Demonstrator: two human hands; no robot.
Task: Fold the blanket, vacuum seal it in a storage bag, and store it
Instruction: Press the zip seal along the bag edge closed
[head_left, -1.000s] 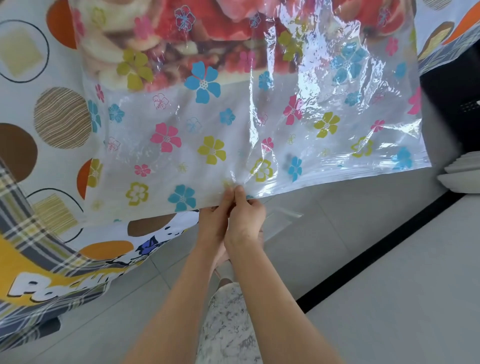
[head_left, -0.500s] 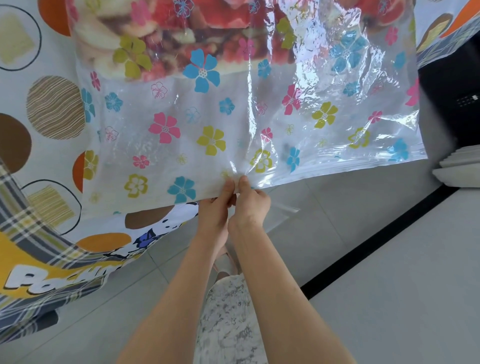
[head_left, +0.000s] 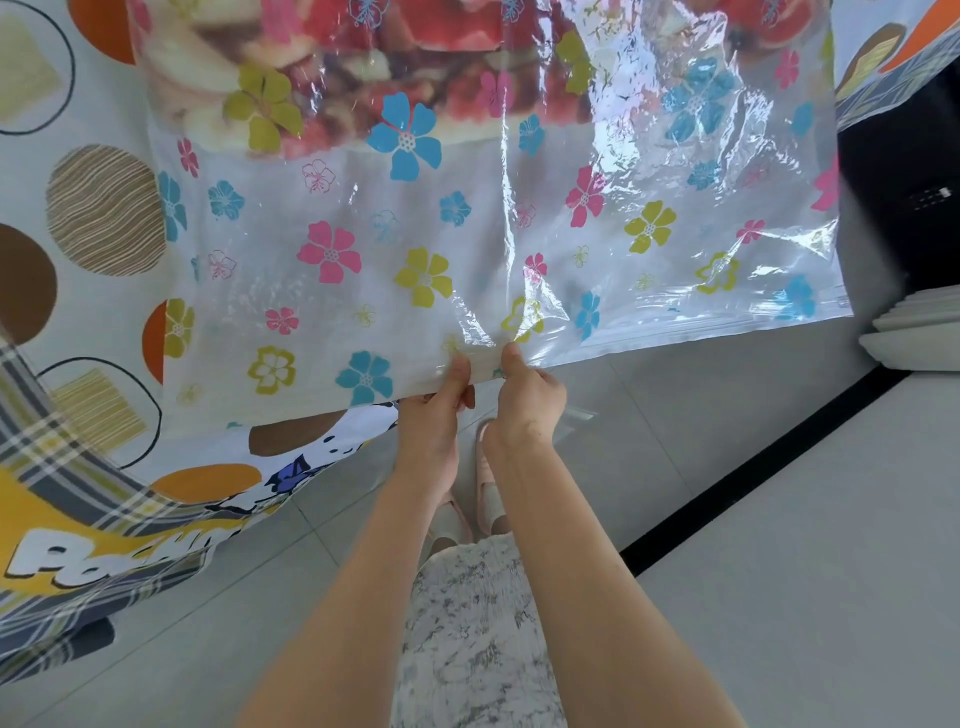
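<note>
Two hands, the left hand (head_left: 434, 415) and right hand (head_left: 527, 402), pinched the near edge of the flower-printed storage bag (head_left: 363, 260) side by side; the folded blanket (head_left: 441, 31) lay deep inside. I judged the film thin and slippery, best gripped along its stiffer seal strip

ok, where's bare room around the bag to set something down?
Bedsheet left of the storage bag; floor tiles between bag edge and black strip. Crowded at the bag's near edge, where left hand and right hand pinch it.

Your clear storage bag (head_left: 467, 249) carried pink, blue and olive flowers; the blanket (head_left: 452, 31) inside showed red and cream; the sheet (head_left: 62, 130) beneath had brown, orange and striped circles.
</note>
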